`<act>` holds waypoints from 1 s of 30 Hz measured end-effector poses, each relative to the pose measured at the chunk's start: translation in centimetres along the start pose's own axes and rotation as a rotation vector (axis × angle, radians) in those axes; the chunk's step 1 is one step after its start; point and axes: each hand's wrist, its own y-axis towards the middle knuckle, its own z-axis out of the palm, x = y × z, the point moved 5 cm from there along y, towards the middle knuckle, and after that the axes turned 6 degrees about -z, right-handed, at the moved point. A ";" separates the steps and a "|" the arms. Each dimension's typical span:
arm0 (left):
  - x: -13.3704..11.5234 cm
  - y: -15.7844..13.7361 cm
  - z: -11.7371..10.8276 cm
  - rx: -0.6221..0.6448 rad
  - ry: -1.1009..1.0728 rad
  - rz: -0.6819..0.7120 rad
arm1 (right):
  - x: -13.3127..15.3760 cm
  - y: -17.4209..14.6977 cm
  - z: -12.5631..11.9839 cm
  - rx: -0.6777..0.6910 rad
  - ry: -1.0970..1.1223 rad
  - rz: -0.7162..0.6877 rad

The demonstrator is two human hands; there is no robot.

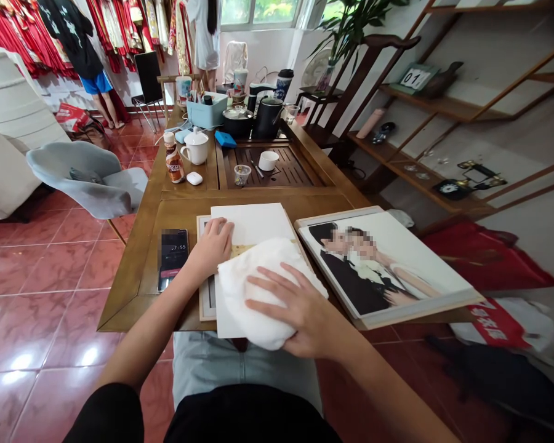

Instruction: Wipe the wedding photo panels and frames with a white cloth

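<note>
A bunched white cloth (245,289) lies over the lower part of a white board (252,221). My right hand (300,311) holds the cloth from above, its fingers spread across it; the palm side is hidden. At the board's left edge rests my left hand (215,246), fingers slightly bent and apart, gripping nothing. Brownish marks show on the board beside the cloth. Under the board, a light-rimmed frame (206,311) sticks out on the left. Close by on the right lies a large framed photo (410,264) of two people.
A phone (173,258) lies left of my left arm. Farther back are a bottle (174,159), a lidded white mug (196,146), a small cup (268,161) on a slatted tea tray (300,169), and a kettle (268,118). A grey chair (80,172) stands left; shelves (447,101) line the right.
</note>
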 end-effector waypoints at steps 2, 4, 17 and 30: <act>0.0 0.0 0.0 0.010 -0.004 -0.006 | -0.7 -0.2 -0.3 -0.013 -0.042 0.080; 0.0 -0.1 -0.1 0.015 -0.001 -0.012 | -0.9 -0.2 -0.4 -0.021 -0.072 0.130; -0.1 0.0 0.0 0.008 -0.008 -0.011 | -1.3 -0.6 -0.4 -0.073 -0.140 0.193; 0.2 0.0 0.1 0.036 0.001 -0.014 | -0.7 0.5 0.4 -0.082 -0.101 0.193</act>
